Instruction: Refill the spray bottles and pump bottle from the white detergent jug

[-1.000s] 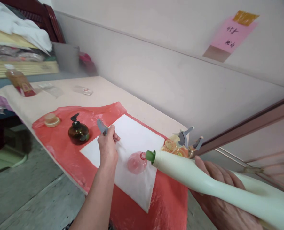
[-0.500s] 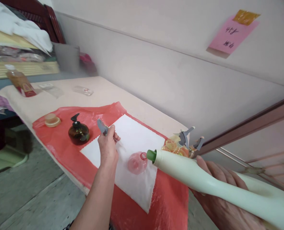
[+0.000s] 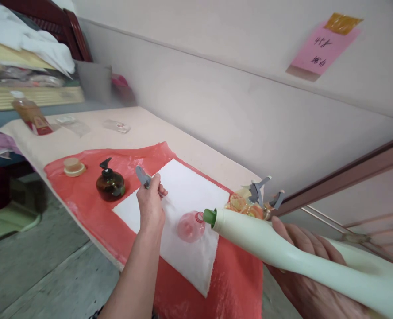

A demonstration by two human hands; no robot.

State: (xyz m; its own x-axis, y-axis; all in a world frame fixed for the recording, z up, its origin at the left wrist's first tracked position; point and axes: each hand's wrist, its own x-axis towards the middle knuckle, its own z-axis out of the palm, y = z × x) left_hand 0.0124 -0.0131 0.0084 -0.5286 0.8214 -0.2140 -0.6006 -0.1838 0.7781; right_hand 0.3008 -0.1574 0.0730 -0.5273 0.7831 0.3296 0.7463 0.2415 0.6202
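Spout (image 3: 209, 216) of the big pale green bottle (image 3: 283, 250) hangs right at the mouth of the little pink bottle (image 3: 190, 226), tipped down but with nothing running that I can see. My right hand (image 3: 307, 274) cradles the green bottle from beneath, grip wrapped around its narrow waist, fingers curled over the near side. My left hand (image 3: 151, 208) is closed, grip pinching a grey pump head (image 3: 143, 176) by its stem, held just above the white cloth (image 3: 179, 221).

Progress as I read it: the pink bottle's pump is off and its neck is open, so the opening step looks done. The bottle looks nearly empty, so the filling looks barely begun, and the pump has yet to go back on.

Around my left grip: beyond it, a brown pump bottle (image 3: 110, 183) with its black pump fitted, and further out a small round tan lid (image 3: 73, 166), both on the red sheet (image 3: 93, 208) covering the desk (image 3: 143, 128). Beyond my right grip, two amber bottles with grey pumps (image 3: 254, 199) stand close behind the spout; I judge them the tightest neighbours. Far along the desk stands a capped drink bottle (image 3: 30, 117).
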